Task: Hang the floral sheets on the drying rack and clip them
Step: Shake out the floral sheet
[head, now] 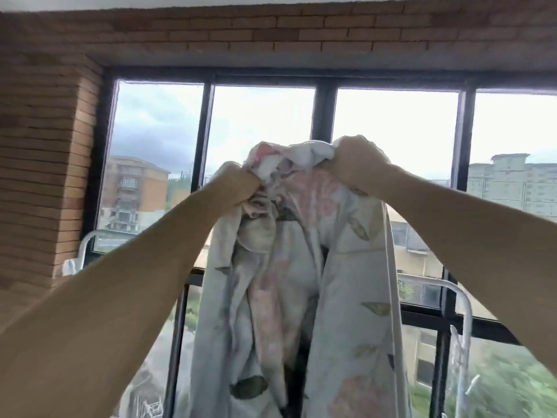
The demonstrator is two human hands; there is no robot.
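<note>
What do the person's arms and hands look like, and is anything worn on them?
Both forearms are bare as far as the picture shows: no sleeves, gloves, watch or bracelets. The left hand and right hand show no rings from this blurry view.

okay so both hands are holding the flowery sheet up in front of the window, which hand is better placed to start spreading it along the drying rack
Probably the right hand. It grips the sheet at its higher, outer edge, above the rack bar on that side. The left hand holds a bunched wad lower down, so it suits anchoring.
</note>
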